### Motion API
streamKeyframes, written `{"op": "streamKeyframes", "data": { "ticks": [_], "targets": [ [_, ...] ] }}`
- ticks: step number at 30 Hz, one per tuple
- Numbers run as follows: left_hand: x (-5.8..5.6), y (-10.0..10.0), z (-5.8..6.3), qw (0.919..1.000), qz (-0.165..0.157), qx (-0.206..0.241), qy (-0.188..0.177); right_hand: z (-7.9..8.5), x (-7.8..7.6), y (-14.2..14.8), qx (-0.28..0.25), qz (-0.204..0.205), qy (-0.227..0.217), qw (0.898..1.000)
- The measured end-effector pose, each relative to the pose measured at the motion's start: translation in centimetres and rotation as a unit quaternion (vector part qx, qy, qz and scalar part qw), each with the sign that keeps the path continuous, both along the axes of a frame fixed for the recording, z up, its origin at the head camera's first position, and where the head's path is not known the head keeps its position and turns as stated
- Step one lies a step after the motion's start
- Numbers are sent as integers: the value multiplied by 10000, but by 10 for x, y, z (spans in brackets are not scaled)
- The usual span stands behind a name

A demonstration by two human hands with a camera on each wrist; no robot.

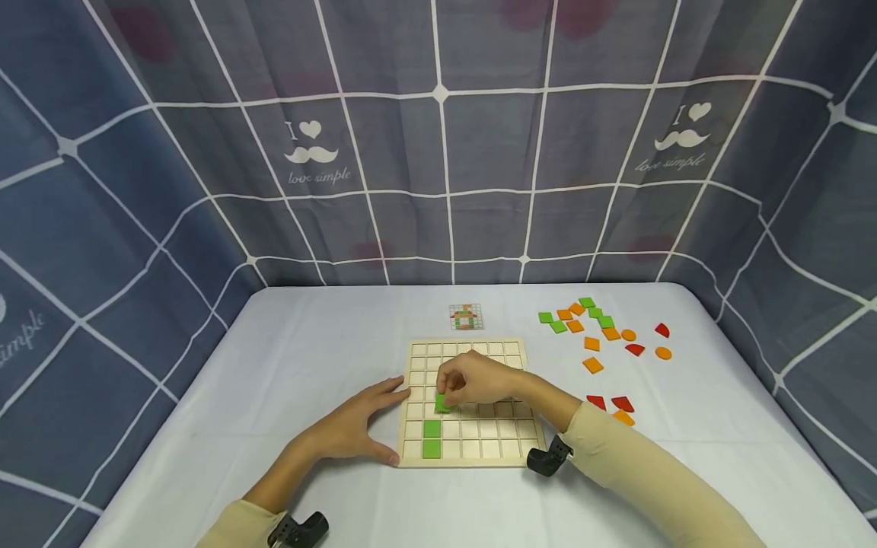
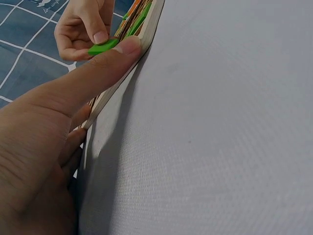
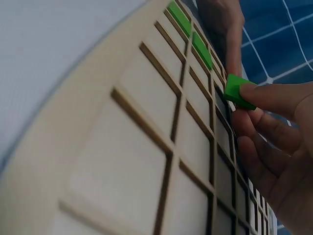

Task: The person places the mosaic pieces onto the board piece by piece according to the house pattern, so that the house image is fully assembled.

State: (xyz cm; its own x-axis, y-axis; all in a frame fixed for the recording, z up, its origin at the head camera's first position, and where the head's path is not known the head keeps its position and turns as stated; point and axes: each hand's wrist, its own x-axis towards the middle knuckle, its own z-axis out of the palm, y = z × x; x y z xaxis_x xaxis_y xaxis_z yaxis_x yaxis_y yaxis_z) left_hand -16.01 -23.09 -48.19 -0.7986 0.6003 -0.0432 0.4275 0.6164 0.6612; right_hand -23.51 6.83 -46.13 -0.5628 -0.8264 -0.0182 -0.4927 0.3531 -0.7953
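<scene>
A wooden grid board lies on the white table, its square cells divided by raised strips. Two green square tiles sit one above the other in its lower left cells. Between thumb and fingers my right hand pinches another green square tile, held tilted over the board just above that pair. My left hand rests along the board's left edge, fingers spread and thumb at the near corner.
Behind the board lies a small card with a coloured grid picture. Right of the board are scattered loose green tiles, orange squares, orange rounds and red wedge pieces. A checked curtain surrounds the table.
</scene>
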Motion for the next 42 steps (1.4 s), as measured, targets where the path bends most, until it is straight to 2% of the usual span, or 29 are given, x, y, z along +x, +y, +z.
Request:
{"op": "streamKeyframes", "data": {
  "ticks": [4,8,13,19,22,30,35,42],
  "targets": [
    [0,0,-1,10000,29,-67,17,-3,3,-12,83,137,218,9996],
    [0,0,-1,10000,17,-62,51,-4,5,-17,117,75,487,9987],
    [0,0,-1,10000,3,-36,26,-5,10,-20,70,-129,750,9971],
    [1,-2,-3,10000,-9,-71,25,-11,18,-27,113,-631,1072,9922],
    [1,-1,-2,10000,-19,-61,28,-10,19,-28,166,-691,1082,9916],
    [0,-1,-1,9999,-23,-54,88,-4,18,-21,128,-256,861,9959],
    [0,-1,-1,9999,-28,-43,110,-7,20,-22,84,-455,765,9960],
    [1,-1,-1,10000,-38,-12,43,-10,24,-25,55,-711,891,9935]
  ]
}}
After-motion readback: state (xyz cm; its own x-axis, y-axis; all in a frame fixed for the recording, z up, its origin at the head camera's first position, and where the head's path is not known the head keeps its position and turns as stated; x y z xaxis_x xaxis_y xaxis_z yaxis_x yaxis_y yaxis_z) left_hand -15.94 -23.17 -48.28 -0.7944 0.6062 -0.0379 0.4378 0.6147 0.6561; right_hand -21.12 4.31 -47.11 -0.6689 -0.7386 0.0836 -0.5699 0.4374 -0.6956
